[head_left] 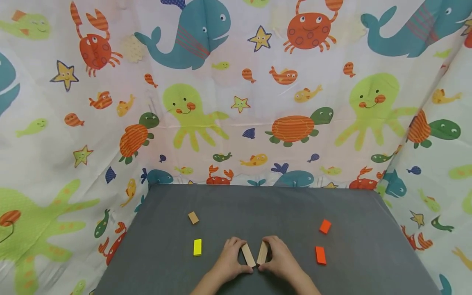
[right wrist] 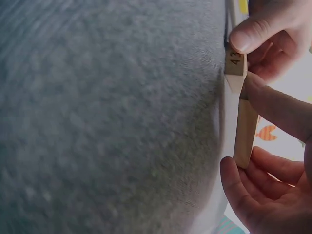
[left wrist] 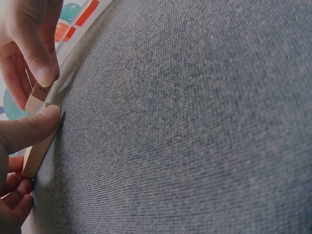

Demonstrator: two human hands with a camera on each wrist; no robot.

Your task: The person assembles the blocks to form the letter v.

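Note:
Two plain wooden blocks are held near the front of the table, their near ends close together and their far ends spread in a V. My left hand [head_left: 229, 260] pinches the left wooden block [head_left: 248, 255] between thumb and fingers at its two ends. The right wooden block [head_left: 262, 253] is gripped the same way by my right hand [head_left: 282, 259]. Dark printed digits mark one end of the left block [right wrist: 235, 62] in the right wrist view. Whether the near ends touch, I cannot tell.
On the left lie a small tan block [head_left: 193, 217] and a yellow block [head_left: 197, 247]. Two orange blocks, a farther one [head_left: 325, 226] and a nearer one [head_left: 320, 255], lie on the right. Behind the grey table [head_left: 258, 209] hangs a sea-animal curtain [head_left: 217, 102].

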